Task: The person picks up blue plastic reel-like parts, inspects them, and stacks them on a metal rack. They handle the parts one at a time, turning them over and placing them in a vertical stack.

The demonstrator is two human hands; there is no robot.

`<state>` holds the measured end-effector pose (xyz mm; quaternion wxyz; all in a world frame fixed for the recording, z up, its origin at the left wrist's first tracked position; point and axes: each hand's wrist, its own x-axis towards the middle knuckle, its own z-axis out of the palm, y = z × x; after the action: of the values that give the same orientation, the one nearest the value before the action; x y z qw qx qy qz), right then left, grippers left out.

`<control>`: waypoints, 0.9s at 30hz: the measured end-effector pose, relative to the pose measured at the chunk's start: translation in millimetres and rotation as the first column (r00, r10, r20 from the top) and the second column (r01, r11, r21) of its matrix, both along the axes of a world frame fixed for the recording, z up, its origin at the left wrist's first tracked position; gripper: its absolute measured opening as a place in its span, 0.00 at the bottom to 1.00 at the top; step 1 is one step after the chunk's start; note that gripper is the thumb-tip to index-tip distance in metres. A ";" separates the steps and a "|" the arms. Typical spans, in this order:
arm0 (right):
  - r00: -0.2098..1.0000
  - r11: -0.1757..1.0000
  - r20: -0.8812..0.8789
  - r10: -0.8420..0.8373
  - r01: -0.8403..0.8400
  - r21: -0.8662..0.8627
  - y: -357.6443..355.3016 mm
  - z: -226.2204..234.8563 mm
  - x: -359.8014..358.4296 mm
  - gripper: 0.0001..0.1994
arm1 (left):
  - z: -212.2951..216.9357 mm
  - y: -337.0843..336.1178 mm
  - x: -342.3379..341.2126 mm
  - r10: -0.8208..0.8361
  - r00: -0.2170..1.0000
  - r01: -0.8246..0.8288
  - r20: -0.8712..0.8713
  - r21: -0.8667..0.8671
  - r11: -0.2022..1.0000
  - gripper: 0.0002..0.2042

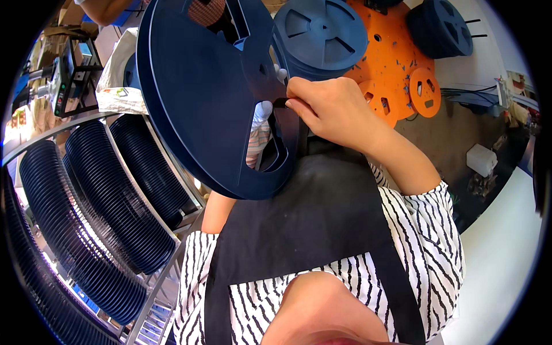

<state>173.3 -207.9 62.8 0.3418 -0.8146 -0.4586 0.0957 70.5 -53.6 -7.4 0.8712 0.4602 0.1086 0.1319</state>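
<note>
A large dark blue plastic reel (213,109) is held up tilted in front of my chest, its flat flange facing me. My left hand (262,110) is behind it, mostly hidden. Through the flange's openings I see pale gloved fingertips and a striped part of the glove, closed on the reel. My bare right hand (336,109) is at the reel's right edge, thumb and forefinger pinched on a short, thin dark strip (280,102) that lies against the flange. Where the strip leads inside the reel cannot be made out.
More blue reels (322,34) are stacked beyond my right hand, beside an orange perforated plate (385,40) with another blue reel (440,29). On the left, a metal rack (167,259) holds rows of dark reels (115,195). A white sack (121,98) stands behind the rack.
</note>
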 end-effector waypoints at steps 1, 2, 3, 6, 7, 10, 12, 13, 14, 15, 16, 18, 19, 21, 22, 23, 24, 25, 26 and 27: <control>1.000 1.000 -0.009 0.011 -0.012 -0.015 -2.4 0.1 -1.1 0.06 | 3.5 -2.1 -1.8 -0.001 1.000 0.001 -0.016 0.004 1.000 0.25; 1.000 0.999 -0.019 0.023 -0.023 -0.030 -5.2 0.1 -2.0 0.06 | 5.4 -2.9 -3.4 0.001 1.000 -0.001 -0.030 -0.006 1.000 0.25; 0.999 0.999 -0.031 0.025 -0.026 -0.042 -7.2 -0.6 -4.6 0.06 | 4.1 -3.8 -6.2 0.004 0.999 -0.005 -0.041 -0.024 1.000 0.26; 0.999 0.996 -0.040 0.022 -0.026 -0.089 -13.4 -6.4 -14.4 0.06 | 3.5 -9.5 -13.4 -0.006 0.997 0.001 -0.072 -0.059 0.998 0.27; 0.996 0.989 -0.094 0.011 -0.024 -0.145 -14.8 -4.9 -16.1 0.07 | 3.0 -11.4 -15.5 -0.012 0.997 0.007 -0.081 -0.066 0.998 0.27; 0.995 0.988 -0.103 0.014 -0.030 -0.153 -20.0 -11.5 -21.4 0.07 | 2.4 -15.1 -19.2 -0.019 0.995 0.010 -0.095 -0.094 0.996 0.28; 0.987 0.985 -0.151 0.059 -0.082 -0.152 -23.3 -9.9 -25.8 0.07 | 2.8 -16.8 -22.5 -0.020 0.995 0.009 -0.103 -0.106 0.994 0.29; 0.984 0.985 -0.168 0.062 -0.088 -0.152 -24.7 -11.9 -30.1 0.07 | 2.9 -17.3 -23.6 -0.020 0.994 0.008 -0.107 -0.113 0.994 0.30; 0.980 0.984 -0.186 0.066 -0.094 -0.151 -26.0 -13.0 -34.0 0.07 | 2.8 -18.0 -25.2 -0.019 0.993 0.005 -0.113 -0.119 0.993 0.30; 0.981 0.983 -0.187 0.055 -0.086 -0.164 -27.6 -13.0 -37.4 0.07 | 2.3 -18.2 -26.8 -0.023 0.993 0.009 -0.116 -0.125 0.992 0.30; 0.980 0.977 -0.190 0.065 -0.101 -0.185 -29.1 -12.5 -39.3 0.07 | 1.8 -18.3 -27.4 -0.025 0.993 0.010 -0.117 -0.128 0.992 0.31; 0.977 0.966 -0.197 0.083 -0.128 -0.226 -32.7 -11.5 -42.3 0.07 | 0.6 -17.9 -27.2 -0.030 0.993 0.013 -0.117 -0.139 0.990 0.32; 0.981 0.970 -0.169 0.091 -0.126 -0.207 -34.9 -11.3 -44.9 0.07 | 2.1 -19.7 -28.1 -0.034 0.993 0.018 -0.117 -0.140 0.990 0.32; 0.976 0.965 -0.198 0.093 -0.137 -0.222 -37.9 -13.6 -49.7 0.07 | 2.9 -21.3 -29.0 -0.040 0.992 0.021 -0.122 -0.148 0.989 0.33; 0.973 0.963 -0.213 0.094 -0.143 -0.228 -39.3 -13.9 -51.6 0.07 | 3.7 -22.4 -28.8 -0.044 0.992 0.026 -0.119 -0.151 0.988 0.33; 0.976 0.965 -0.195 0.095 -0.138 -0.222 -41.2 -12.9 -53.5 0.07 | 4.5 -23.6 -28.7 -0.048 0.992 0.029 -0.118 -0.156 0.987 0.34; 0.975 0.967 -0.201 0.100 -0.143 -0.212 -41.8 -13.4 -55.8 0.07 | 6.8 -23.8 -28.8 -0.051 0.993 0.032 -0.109 -0.171 0.985 0.34; 0.973 0.968 -0.207 0.105 -0.147 -0.203 -42.7 -15.3 -58.4 0.07 | 11.6 -25.8 -30.3 -0.053 0.994 0.035 -0.092 -0.188 0.982 0.34; 0.971 0.969 -0.213 0.110 -0.152 -0.193 -42.5 -16.1 -60.3 0.07 | 17.7 -26.8 -29.8 -0.057 0.996 0.041 -0.067 -0.214 0.976 0.34; 0.970 0.968 -0.218 0.105 -0.149 -0.201 -42.5 -15.2 -60.4 0.07 | 24.5 -28.7 -27.5 -0.066 0.997 0.053 -0.046 -0.239 0.970 0.34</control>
<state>112.9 -250.3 47.5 0.2901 -0.8014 -0.4592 0.2504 43.0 -82.3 17.0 0.9203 0.3591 0.1330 0.0793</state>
